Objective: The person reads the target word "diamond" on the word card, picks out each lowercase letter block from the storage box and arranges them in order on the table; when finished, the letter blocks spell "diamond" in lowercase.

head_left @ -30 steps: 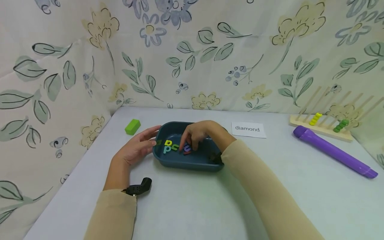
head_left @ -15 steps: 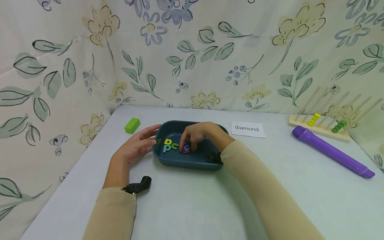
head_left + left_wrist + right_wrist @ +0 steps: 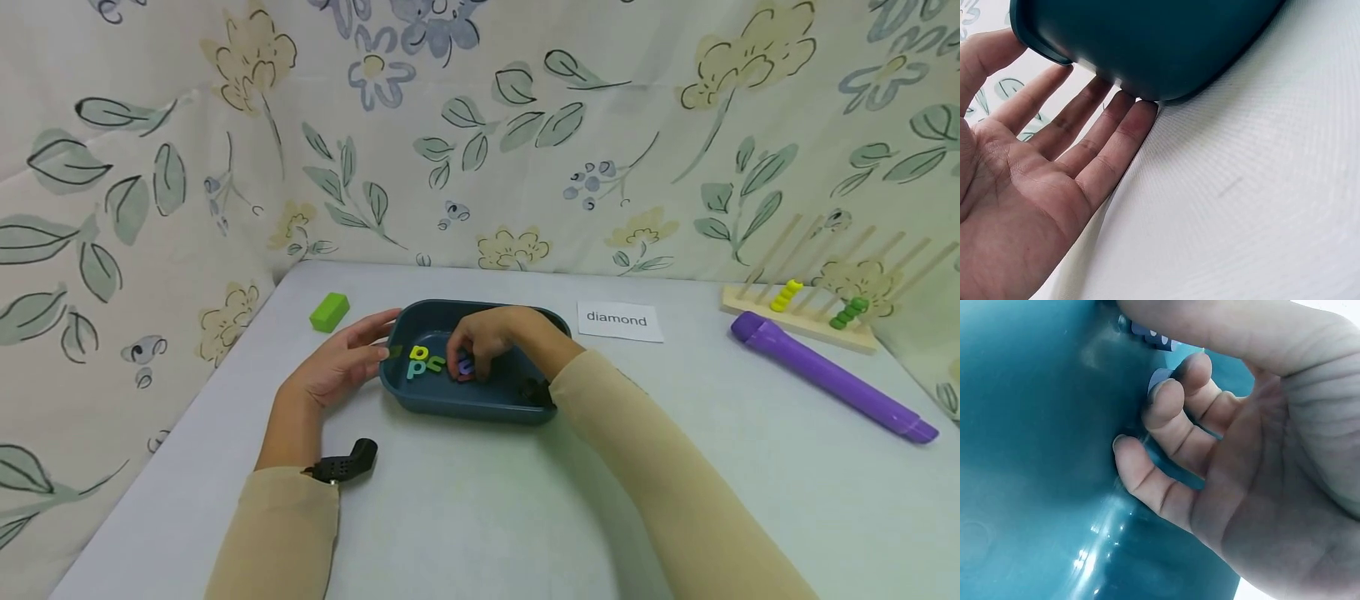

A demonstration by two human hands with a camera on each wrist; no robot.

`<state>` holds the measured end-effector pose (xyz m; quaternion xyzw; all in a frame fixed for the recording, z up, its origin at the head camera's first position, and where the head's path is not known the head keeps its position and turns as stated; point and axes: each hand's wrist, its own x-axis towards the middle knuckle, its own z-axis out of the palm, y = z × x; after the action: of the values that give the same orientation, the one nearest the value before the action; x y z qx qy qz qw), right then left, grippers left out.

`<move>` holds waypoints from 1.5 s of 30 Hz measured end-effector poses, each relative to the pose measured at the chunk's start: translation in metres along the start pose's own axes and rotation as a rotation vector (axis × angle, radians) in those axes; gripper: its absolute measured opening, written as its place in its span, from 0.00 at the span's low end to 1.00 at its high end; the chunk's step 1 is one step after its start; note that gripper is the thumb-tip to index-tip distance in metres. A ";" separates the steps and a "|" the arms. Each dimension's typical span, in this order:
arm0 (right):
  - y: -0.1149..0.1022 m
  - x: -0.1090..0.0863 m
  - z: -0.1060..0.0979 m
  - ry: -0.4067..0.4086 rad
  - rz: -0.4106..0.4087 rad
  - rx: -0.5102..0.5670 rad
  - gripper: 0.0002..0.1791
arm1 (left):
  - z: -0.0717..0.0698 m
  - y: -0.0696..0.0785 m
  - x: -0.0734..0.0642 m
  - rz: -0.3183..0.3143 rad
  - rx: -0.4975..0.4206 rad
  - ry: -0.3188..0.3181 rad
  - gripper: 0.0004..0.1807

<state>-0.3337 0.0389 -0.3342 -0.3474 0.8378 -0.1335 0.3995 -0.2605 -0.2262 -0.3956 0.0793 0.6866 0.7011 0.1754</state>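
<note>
A dark teal tray (image 3: 480, 410) holds several small coloured letters. My left hand (image 3: 345, 362) is at its left end, the thumb at the rim and the straight fingers against the outer wall, as the left wrist view shows. My right hand (image 3: 483, 337) reaches down inside, fingers curled, index finger and thumb at a purple letter (image 3: 467, 366). A reddish letter (image 3: 466, 377) shows just below it. To their left lie a yellow D (image 3: 419, 353), a teal p (image 3: 416, 369) and a green letter (image 3: 436, 363). In the right wrist view the fingers partly hide the letters.
A white card (image 3: 619, 321) reading "diamond" lies right of the tray. Farther right are a purple microphone-shaped tube (image 3: 832, 375) and a wooden peg rack (image 3: 802, 319) with yellow and green beads. A green block (image 3: 329, 312) sits behind my left hand. A floral curtain (image 3: 480, 142) backs the table.
My right index finger, stretched down among the letters before, has curled in towards the thumb at the purple letter. The left hand and tray stay in place.
</note>
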 end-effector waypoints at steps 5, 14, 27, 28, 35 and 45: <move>-0.001 0.001 0.000 0.001 0.010 -0.015 0.12 | -0.001 0.000 -0.001 0.002 -0.002 -0.003 0.36; -0.002 0.000 0.001 0.016 0.001 -0.035 0.09 | -0.001 0.000 -0.001 0.001 -0.009 -0.007 0.36; 0.016 -0.007 -0.005 0.069 -0.074 0.123 0.04 | 0.000 0.002 0.002 0.001 -0.003 -0.009 0.36; 0.016 -0.008 -0.006 0.078 -0.077 0.133 0.04 | 0.000 0.001 0.001 0.001 -0.001 -0.008 0.36; 0.017 -0.016 -0.008 0.126 -0.125 0.240 0.05 | 0.000 -0.001 -0.002 -0.003 0.003 -0.003 0.36; 0.021 -0.027 -0.016 0.230 -0.217 0.341 0.06 | 0.001 0.001 -0.001 -0.007 -0.001 0.010 0.36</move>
<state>-0.3439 0.0722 -0.3192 -0.3455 0.8008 -0.3541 0.3376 -0.2594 -0.2253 -0.3947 0.0733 0.6873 0.7013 0.1745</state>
